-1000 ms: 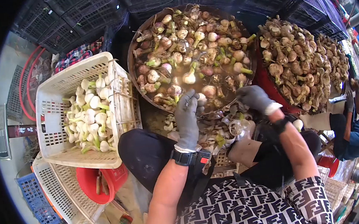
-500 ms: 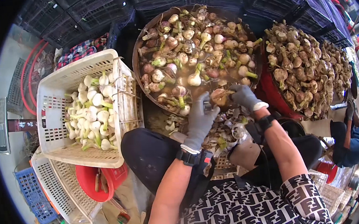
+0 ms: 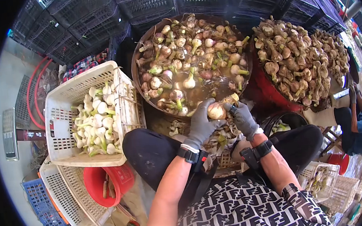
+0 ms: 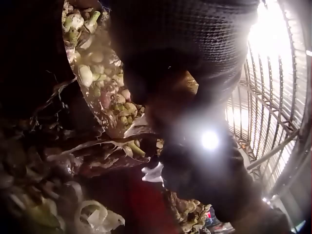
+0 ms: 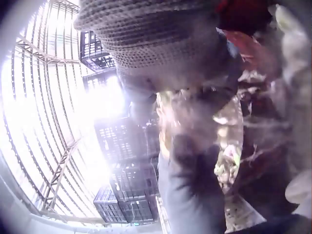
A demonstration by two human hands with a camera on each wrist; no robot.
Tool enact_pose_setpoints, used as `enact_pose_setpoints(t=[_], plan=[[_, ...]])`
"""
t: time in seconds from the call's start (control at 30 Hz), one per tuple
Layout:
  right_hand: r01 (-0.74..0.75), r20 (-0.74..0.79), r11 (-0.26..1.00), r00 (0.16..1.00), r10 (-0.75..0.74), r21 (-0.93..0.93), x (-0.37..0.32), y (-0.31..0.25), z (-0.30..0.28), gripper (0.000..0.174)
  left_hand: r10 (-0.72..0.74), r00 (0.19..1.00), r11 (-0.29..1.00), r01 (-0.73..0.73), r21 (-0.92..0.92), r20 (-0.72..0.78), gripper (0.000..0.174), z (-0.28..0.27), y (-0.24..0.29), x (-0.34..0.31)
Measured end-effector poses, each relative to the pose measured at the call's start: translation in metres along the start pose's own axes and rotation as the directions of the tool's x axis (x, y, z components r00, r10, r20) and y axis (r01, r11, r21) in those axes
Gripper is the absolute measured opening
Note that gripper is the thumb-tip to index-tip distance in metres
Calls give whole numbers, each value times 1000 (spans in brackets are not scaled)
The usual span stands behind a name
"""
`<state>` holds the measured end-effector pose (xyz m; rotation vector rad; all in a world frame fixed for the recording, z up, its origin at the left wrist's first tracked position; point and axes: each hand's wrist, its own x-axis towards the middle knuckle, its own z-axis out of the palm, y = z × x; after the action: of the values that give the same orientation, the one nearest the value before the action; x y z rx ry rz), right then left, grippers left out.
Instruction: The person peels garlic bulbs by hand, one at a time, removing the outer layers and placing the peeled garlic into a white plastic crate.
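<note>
Over the near rim of a wide round pan (image 3: 135, 74), a garlic bulb (image 3: 217, 111) with a trimmed stem is held between two grey-gloved hands. My left hand (image 3: 200, 127) grips the bulb's left side, thumb and fingers curved about it. At its stem side, my right hand (image 3: 244, 119) has its fingers bent against the bulb; a small dark shape shows between them, and I cannot tell what it is. The right wrist view shows part of the bulb (image 5: 166, 119) under the knitted glove. Murky water and many unpeeled garlic bulbs (image 3: 190, 80) fill the pan.
At the left stands a white crate (image 3: 127, 101) of clean white garlic, above a red bucket (image 3: 125, 178). Brown garlic (image 3: 299, 66) is heaped at the right beside a dark bucket (image 3: 295, 117). Stacked black crates (image 3: 148, 6) line the back. Another person (image 3: 360, 134) sits at far right.
A white bulb left my left hand. My right hand brought an unpeeled bulb from the right side of the pan, and my left hand, open half a second ago, now grips it.
</note>
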<state>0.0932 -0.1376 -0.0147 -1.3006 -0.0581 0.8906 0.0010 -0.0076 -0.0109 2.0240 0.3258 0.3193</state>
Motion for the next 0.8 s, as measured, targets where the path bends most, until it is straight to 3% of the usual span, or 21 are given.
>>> enact_pose_setpoints(t=[0.1,0.17,0.2,0.27,0.4,0.5,0.7,0.77,0.8], plan=[[21,-6,995,1000,-22,-101,-5,-8,-1,19,-46,999,996,47,-71,21,65,-1,0,1],[55,65,994,997,-49,-91,-3,-5,-10,17,-115,991,939,133,-316,73,60,-1,-1,0],[54,67,994,997,-47,-94,-1,-2,-14,17,-117,991,939,133,-318,71,60,-3,-2,1],[173,136,975,978,-155,-136,3,5,-20,18,-191,964,831,258,-492,182,57,-6,-4,3],[81,112,997,990,-82,16,-1,-2,-15,18,-142,977,813,207,-544,160,55,0,-16,4],[15,65,999,998,-11,-50,-5,-5,-11,18,-65,976,837,168,-520,210,54,-1,-11,3],[106,133,964,988,-75,-244,-9,-11,-16,15,-182,957,807,277,-522,226,51,-3,-10,3],[17,62,980,998,-5,-201,-5,-3,-19,15,-141,941,665,321,-674,309,56,-4,-12,1],[18,62,980,998,-6,-200,-5,-2,-18,15,-141,941,666,321,-673,309,56,-1,-15,0]])
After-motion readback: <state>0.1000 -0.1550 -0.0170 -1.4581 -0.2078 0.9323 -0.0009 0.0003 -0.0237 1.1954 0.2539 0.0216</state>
